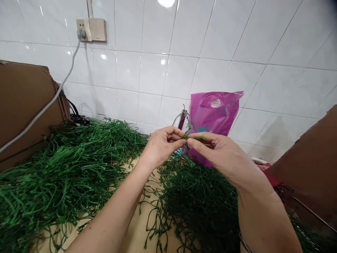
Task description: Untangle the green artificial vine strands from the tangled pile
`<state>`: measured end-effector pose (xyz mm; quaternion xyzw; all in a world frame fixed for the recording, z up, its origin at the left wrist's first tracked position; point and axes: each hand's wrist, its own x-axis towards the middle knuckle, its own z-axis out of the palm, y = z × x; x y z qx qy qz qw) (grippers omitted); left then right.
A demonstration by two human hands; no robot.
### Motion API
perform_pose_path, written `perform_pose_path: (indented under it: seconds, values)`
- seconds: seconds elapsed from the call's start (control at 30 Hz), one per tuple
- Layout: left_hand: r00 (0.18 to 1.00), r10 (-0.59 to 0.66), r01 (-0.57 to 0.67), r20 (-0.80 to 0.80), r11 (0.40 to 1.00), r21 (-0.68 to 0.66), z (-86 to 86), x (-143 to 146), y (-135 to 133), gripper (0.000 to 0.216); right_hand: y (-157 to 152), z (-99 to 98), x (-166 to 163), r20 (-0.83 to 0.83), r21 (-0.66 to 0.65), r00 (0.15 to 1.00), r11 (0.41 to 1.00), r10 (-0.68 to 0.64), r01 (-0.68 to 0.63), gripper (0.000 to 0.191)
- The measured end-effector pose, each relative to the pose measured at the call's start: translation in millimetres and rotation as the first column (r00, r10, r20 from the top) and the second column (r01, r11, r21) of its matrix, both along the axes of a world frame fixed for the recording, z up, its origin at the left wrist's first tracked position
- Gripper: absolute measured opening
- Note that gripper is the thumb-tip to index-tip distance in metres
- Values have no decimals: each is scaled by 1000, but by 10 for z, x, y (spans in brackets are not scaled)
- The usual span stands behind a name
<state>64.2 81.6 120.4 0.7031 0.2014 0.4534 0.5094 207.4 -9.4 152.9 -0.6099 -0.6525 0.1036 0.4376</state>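
My left hand [164,144] and my right hand [214,146] meet in the middle of the view, fingertips almost touching. Between them they pinch a thin green plastic stem [189,123], whose tip sticks up above the fingers. More green strands hang just below the fingertips. Under my right hand lies a dark pile of green plastic stems [200,196]. A larger heap of the same green stems [79,168] spreads to the left of my left arm. The exact spot where the fingers grip is partly hidden.
A purple plastic bag [218,119] stands against the white tiled wall [155,73] behind my hands. Cardboard boxes flank the surface: one box [23,102] left, another brown box [313,158] right. A grey cable [56,95] runs from the wall socket [84,26] down across the left box.
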Motion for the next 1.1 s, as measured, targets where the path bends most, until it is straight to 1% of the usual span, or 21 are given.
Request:
perform_pose_path:
  seconds: [0.17, 0.27, 0.4, 0.5, 0.57, 0.6, 0.63, 0.7, 0.77, 0.87, 0.93, 1.0, 1.1]
  values:
    - [1000, -3, 2, 17, 1000, 20, -36, 44, 16, 8, 148, -124, 35, -153, 33, 987, 998, 59, -54, 26]
    - [999, -20, 21, 28, 1000, -16, -41, 59, 25, 9, 215, -174, 61, -182, 43, 983, 999, 33, -25, 24]
    - [992, -113, 120, 55, 982, -144, -48, 51, 38, 11, 199, -151, 112, -80, 59, 997, 998, 6, -1, 21]
    - [986, -152, 164, 73, 964, -209, -67, 51, 43, 13, 165, -135, 131, 63, 135, 998, 991, -21, 12, 15]
    - [987, -146, 156, 65, 967, -203, -80, 57, 41, 13, 166, -150, 115, 163, 207, 985, 978, -62, 27, 12]
    - [989, -140, 147, 50, 972, -185, -82, 59, 38, 12, 175, -162, 97, 193, 234, 977, 971, -86, 39, 11]
    - [991, -129, 132, 29, 979, -156, -80, 58, 33, 12, 187, -176, 75, 190, 254, 975, 965, -111, 60, 10]
    - [997, -78, 77, -17, 995, -64, -62, 48, 14, 10, 213, -199, 21, 109, 265, 984, 958, -141, 108, 6]
    - [999, -4, 7, -46, 998, 62, -25, 31, -22, 9, 220, -208, -33, 5, 261, 991, 957, -135, 129, 4]
    - [990, 108, -86, -93, 972, 218, 39, 12, -115, 7, 165, -200, -89, -55, 280, 991, 951, -120, 131, 3]
    - [974, 175, -128, -146, 950, 286, 54, 10, -199, 4, 92, -207, -105, -67, 297, 988, 943, -137, 151, 3]
    - [957, 229, -159, -175, 926, 342, 15, 1, -300, 3, 12, -256, -114, -85, 295, 986, 941, -144, 163, 2]
    - [939, 293, -205, -179, 898, 390, -166, -77, -494, 3, -110, -438, -160, -161, 242, 983, 963, -85, 123, 5]
